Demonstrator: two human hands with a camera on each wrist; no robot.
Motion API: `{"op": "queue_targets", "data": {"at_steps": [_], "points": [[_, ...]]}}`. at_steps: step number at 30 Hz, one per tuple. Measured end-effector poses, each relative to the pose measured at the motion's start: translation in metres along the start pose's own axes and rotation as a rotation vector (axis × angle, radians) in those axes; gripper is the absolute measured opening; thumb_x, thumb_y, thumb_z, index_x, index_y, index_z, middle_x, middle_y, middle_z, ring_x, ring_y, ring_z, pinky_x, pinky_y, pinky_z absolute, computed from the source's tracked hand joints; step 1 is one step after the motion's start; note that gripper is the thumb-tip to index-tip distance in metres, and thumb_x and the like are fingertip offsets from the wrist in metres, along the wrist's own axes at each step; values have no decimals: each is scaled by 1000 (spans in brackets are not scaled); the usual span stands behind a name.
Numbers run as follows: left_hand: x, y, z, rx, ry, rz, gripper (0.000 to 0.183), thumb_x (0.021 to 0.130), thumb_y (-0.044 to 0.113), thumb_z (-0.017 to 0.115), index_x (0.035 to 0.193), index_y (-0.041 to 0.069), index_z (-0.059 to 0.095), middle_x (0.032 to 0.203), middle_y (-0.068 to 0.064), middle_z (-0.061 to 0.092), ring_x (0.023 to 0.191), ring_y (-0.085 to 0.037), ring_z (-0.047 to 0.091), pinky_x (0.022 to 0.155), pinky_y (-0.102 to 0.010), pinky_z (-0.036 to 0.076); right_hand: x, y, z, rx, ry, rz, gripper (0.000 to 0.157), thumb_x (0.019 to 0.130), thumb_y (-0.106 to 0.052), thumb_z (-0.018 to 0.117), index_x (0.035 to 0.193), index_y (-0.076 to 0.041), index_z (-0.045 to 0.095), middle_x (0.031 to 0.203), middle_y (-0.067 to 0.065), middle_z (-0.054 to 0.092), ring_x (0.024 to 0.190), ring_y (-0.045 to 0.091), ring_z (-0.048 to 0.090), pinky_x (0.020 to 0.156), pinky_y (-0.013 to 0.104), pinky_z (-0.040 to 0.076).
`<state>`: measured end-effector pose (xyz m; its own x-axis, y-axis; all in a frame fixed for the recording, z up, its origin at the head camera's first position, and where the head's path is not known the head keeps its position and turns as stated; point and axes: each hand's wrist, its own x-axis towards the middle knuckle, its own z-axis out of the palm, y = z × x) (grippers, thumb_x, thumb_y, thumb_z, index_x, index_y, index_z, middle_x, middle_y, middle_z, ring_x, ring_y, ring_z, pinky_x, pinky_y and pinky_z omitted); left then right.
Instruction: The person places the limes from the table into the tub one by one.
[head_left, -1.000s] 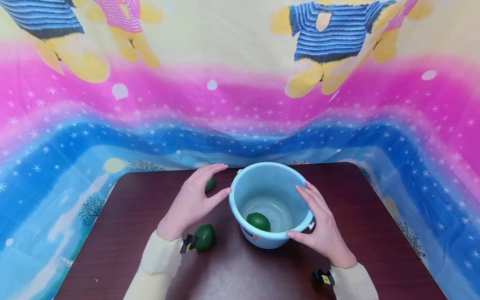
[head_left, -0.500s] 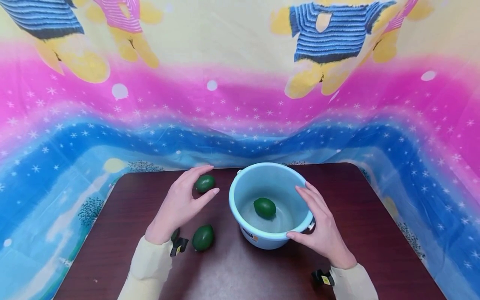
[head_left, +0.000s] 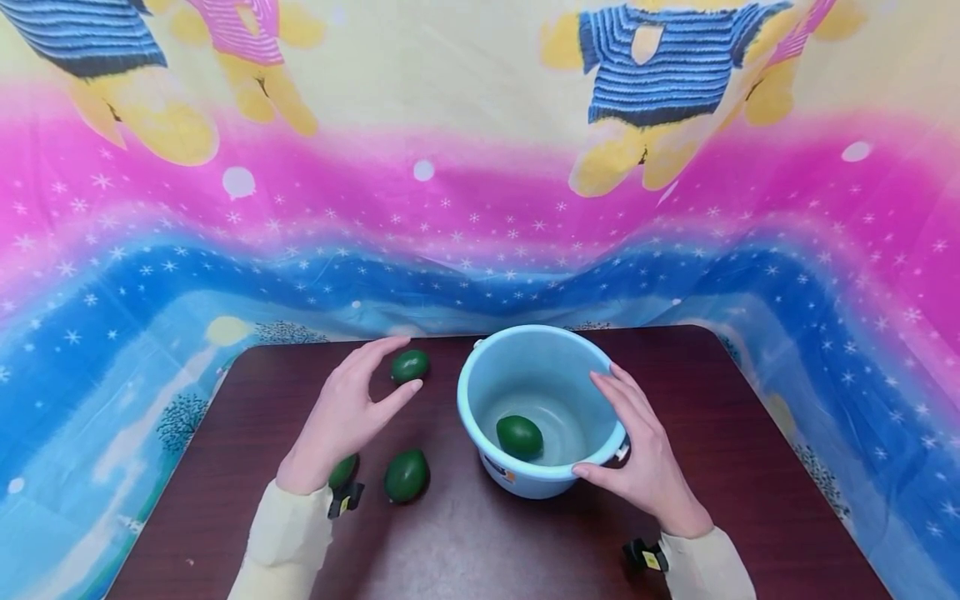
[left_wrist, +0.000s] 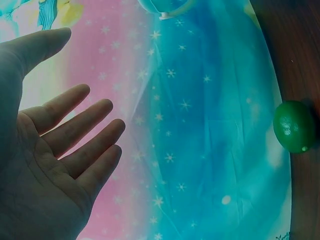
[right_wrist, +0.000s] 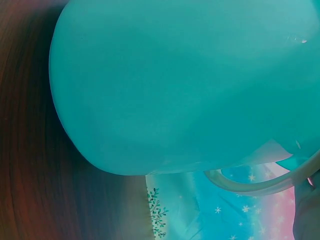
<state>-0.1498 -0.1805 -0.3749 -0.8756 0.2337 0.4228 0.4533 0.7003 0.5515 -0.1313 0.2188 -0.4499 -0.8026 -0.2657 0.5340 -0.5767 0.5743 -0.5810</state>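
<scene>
Green fruit [head_left: 410, 366] sits near the loose, empty left grip [head_left: 339, 423]; right grip [head_left: 647, 457] holds the bucket [head_left: 536, 487], seemingly steadying it; grasping likely needs reaching lower.

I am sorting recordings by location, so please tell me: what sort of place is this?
Probably a small staged indoor set: patterned cloth hangs behind and beside a dark table, with a blue bucket on it.

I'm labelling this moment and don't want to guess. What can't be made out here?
Head view: the leftmost green fruit, partly hidden by the left hand and black clip.
Head view: the label on the bucket, too small to read.
Left wrist view: most of the bucket, cut off by the top edge.
</scene>
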Motion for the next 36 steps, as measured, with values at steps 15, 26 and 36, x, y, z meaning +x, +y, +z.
{"op": "queue_targets", "data": {"at_steps": [15,26,36], "points": [[-14,-20,-7,28,10,-71,64,94,43,74,149,18,52,147,-4,52,136,-29,47,108,-57,36,0,-1,0,2,-2,8,112,60,-31,99,157,-20,43,158,4,39,149,25,25,103,22,40],[-25,-33,-4,58,-16,-111,72,94,44,73,154,16,44,151,-9,48,137,-33,44,108,-58,37,1,-1,-1,-3,-3,-2,113,60,-31,100,157,-20,42,158,5,39,148,26,26,102,22,41],[-39,-43,-1,69,-33,-171,77,94,46,72,156,15,40,153,-12,45,138,-36,41,107,-62,37,-1,-2,-1,1,-3,0,113,60,-31,99,157,-20,42,160,6,36,148,25,26,104,21,39]]}}
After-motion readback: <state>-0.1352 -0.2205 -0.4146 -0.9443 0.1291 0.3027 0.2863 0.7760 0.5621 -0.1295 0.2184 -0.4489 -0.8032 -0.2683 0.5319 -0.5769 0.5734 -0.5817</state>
